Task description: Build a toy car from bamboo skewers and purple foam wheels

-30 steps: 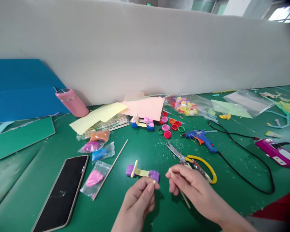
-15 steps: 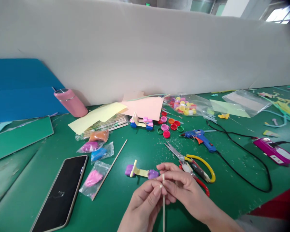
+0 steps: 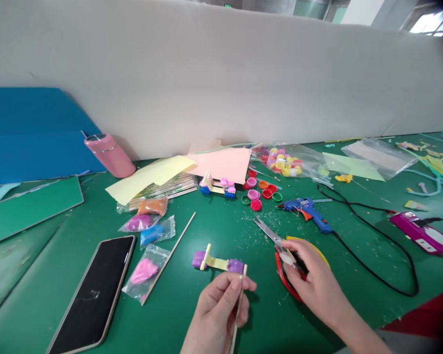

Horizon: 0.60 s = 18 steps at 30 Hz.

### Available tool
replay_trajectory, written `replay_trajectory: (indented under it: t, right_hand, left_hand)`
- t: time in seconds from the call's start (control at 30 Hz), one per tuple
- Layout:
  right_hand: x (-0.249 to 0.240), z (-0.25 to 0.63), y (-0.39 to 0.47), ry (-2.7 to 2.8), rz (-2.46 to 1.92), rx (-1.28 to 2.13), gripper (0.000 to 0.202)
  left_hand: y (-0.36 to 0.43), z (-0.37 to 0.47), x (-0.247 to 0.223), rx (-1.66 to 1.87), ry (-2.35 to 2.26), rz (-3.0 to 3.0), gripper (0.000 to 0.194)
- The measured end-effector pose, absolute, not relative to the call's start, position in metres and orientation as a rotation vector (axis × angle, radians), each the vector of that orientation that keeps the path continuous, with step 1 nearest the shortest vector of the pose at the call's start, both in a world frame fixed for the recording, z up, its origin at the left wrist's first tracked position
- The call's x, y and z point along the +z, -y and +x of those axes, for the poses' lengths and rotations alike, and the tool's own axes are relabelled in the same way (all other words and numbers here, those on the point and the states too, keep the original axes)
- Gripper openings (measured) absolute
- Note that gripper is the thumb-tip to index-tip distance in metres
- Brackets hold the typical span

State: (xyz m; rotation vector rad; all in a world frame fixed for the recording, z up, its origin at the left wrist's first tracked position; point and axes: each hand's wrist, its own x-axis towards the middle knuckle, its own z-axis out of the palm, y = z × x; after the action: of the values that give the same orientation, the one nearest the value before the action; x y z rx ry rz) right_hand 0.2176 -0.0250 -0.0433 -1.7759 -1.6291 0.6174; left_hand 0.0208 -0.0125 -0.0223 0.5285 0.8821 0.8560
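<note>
My left hand [image 3: 219,309] pinches a thin pale wooden stick [image 3: 244,270], which points up between thumb and fingers. A tiny pale bit shows at the thumb tip. My right hand [image 3: 310,275] has its fingers curled round a red-handled tool [image 3: 286,282]; the hand hides much of it, so its exact kind is unclear. Beside it lie scissors [image 3: 268,229] with a yellow handle, blades pointing away to the left. Just beyond my left hand sits a small piece [image 3: 218,263] of a pale stick with purple ends and an upright pale crosspiece.
A phone [image 3: 92,295], bags of coloured clay [image 3: 145,270] and a loose stick [image 3: 173,250] lie left. Farther back are a blue-and-pink model [image 3: 217,188], bottle caps [image 3: 254,194] and paper [image 3: 225,164]. A blue glue gun [image 3: 308,212] trails its black cable [image 3: 376,270] on the right.
My right hand has left the stick and moved right onto the tools. The red-handled tool has turned a little. My left hand keeps the stick, now tilted.
</note>
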Motion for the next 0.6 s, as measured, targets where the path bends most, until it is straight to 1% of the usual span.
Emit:
replay_trajectory:
  t: [0.07,0.13,0.2,0.27,0.33,0.4,0.5,0.6]
  right_hand:
    - [-0.055,0.235,0.034,1.742,-1.877,0.468,0.04]
    - [-0.063,0.246,0.041,1.821,-1.975,0.403,0.05]
    - [-0.067,0.25,0.044,1.847,-2.079,0.37,0.055]
    - [-0.066,0.251,0.043,1.83,-2.178,0.386,0.055]
    - [-0.061,0.252,0.039,1.779,-2.235,0.459,0.049]
    - [-0.053,0.253,0.035,1.716,-2.179,0.589,0.044]
    - [-0.034,0.249,0.035,1.628,-1.89,0.87,0.044]
    - [-0.012,0.235,0.041,1.511,-1.651,1.131,0.044]
  left_hand:
    - [0.012,0.02,-0.023,0.864,-0.893,0.531,0.022]
    - [0.012,0.02,-0.022,0.862,-0.897,0.54,0.022]
    - [0.011,0.019,-0.02,0.855,-0.904,0.554,0.023]
    - [0.011,0.018,-0.018,0.851,-0.91,0.568,0.023]
    - [0.012,0.017,-0.017,0.852,-0.913,0.584,0.024]
    - [0.012,0.016,-0.017,0.853,-0.918,0.619,0.025]
    - [0.013,0.013,-0.015,0.895,-0.975,0.769,0.024]
    - [0.016,0.01,-0.011,0.992,-1.078,1.034,0.016]
